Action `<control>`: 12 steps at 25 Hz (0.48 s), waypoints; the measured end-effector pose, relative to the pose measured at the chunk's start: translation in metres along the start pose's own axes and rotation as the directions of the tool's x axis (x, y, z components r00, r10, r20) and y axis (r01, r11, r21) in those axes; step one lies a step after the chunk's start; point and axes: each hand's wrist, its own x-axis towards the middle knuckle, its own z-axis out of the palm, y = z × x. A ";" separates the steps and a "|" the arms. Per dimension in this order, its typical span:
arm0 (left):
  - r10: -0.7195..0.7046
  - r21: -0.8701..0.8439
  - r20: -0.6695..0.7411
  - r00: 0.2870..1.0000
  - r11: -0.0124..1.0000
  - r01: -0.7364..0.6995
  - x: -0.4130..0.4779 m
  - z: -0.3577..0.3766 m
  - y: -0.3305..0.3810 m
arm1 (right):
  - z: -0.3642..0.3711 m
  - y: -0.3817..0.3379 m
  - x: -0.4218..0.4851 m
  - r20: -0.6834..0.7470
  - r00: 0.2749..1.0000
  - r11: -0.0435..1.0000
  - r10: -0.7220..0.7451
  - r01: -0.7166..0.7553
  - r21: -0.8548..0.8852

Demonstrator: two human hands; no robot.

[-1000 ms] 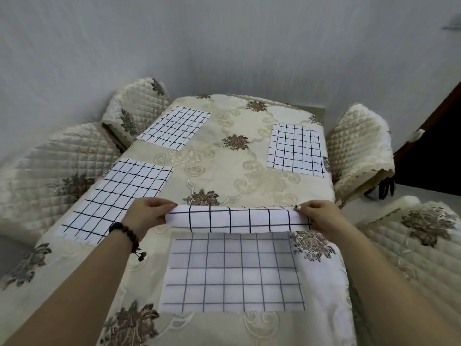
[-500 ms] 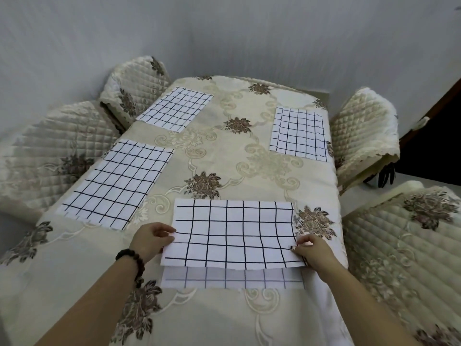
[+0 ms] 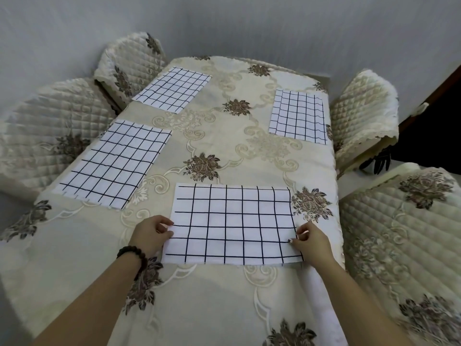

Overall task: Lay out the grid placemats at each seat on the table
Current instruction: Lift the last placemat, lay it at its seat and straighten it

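Note:
A white placemat with a black grid [image 3: 233, 224] lies flat on the near right part of the table [image 3: 224, 136]. My left hand [image 3: 151, 233] pinches its left edge, and my right hand [image 3: 310, 242] pinches its right edge. Three more grid placemats lie flat: one at the near left [image 3: 116, 163], one at the far left [image 3: 173, 89] and one at the far right [image 3: 298, 116].
A cream tablecloth with brown flowers covers the table. Quilted cream chairs stand at the left [image 3: 50, 126], far left [image 3: 129, 56], far right [image 3: 364, 113] and near right [image 3: 404, 226]. A grey wall lies behind; a dark doorway opens at the right.
The folded-over near placemat has been drawn toward me and now lies open and flat. Both hands moved nearer with its edges.

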 end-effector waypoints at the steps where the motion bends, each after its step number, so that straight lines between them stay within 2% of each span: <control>1: 0.015 0.035 0.004 1.000 0.999 -0.015 -0.002 0.001 -0.001 | 0.001 0.001 -0.002 -0.006 1.000 1.000 -0.005 0.005 -0.016; 4: 0.076 0.164 -0.039 0.996 0.984 -0.069 -0.008 0.003 0.001 | 0.003 0.003 -0.006 -0.042 0.999 0.988 0.003 -0.009 -0.153; 6: 0.202 0.261 -0.172 0.964 0.953 -0.153 -0.006 0.004 0.006 | 0.004 -0.005 -0.007 -0.137 0.990 0.970 -0.035 0.001 -0.244; 7: 0.282 0.324 -0.216 0.935 0.924 -0.204 -0.002 0.005 0.012 | 0.007 -0.013 -0.005 -0.190 0.977 0.965 -0.099 0.048 -0.256; 9: 0.437 0.422 -0.229 0.870 0.850 -0.316 0.009 0.015 0.033 | 0.022 -0.035 0.003 -0.252 0.908 0.921 -0.334 0.258 -0.292; 10: 0.501 0.448 -0.207 0.841 0.812 -0.373 0.016 0.024 0.047 | 0.034 -0.049 0.007 -0.234 0.859 0.870 -0.456 0.374 -0.323; 12: 0.578 0.465 -0.093 0.810 0.745 -0.478 0.029 0.050 0.076 | 0.065 -0.077 0.022 -0.115 0.795 0.768 -0.596 0.523 -0.370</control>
